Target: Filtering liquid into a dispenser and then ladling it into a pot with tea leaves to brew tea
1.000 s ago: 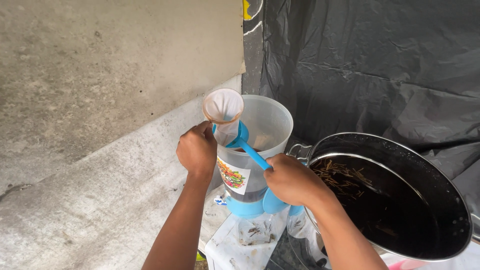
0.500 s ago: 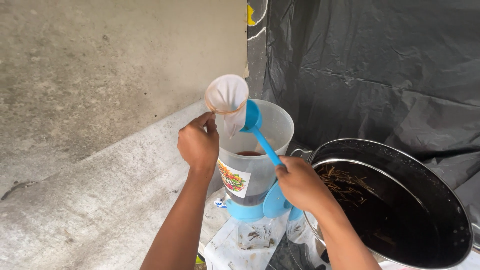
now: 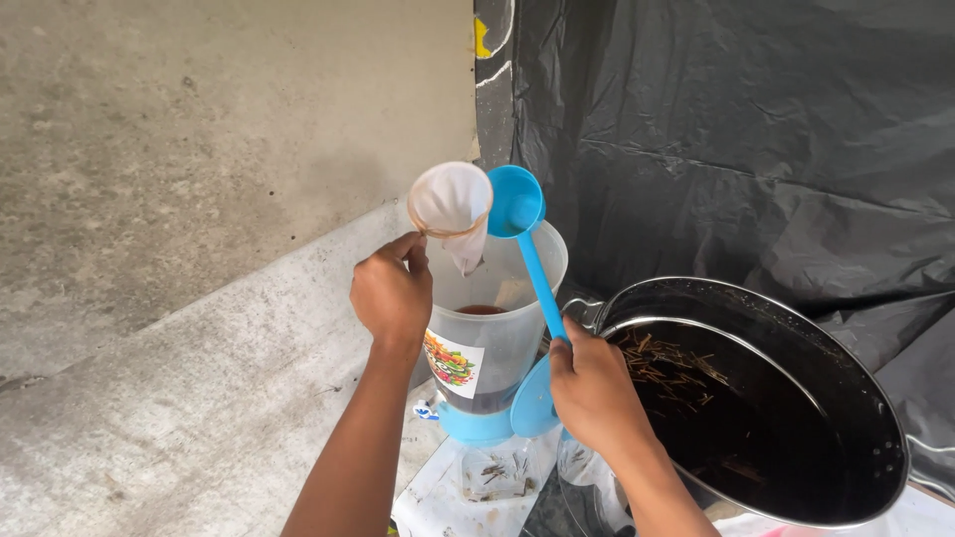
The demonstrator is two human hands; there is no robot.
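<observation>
**Cloth strainer and blue ladle held over a pitcher**

Cloth, thin and off-white, forms the small strainer (image 3: pixel 450 207) that the left hand (image 3: pixel 391 296) pinches by its rim wire between thumb and fingers, above the mouth of a translucent pitcher (image 3: pixel 494 328). The bag looks limp and light; the stiff rim seems the only sound place to hold it. The right hand (image 3: pixel 594 390) is closed round the lower handle of a blue plastic ladle (image 3: pixel 525 239), whose bowl is raised and tipped beside the strainer. The ladle appears rigid and light, perhaps slick if wet. Dark liquid sits in the pitcher. A large dark pot (image 3: pixel 796 328) with twiggy matter stands just right of it, before black sheeting (image 3: pixel 746 129).
</observation>
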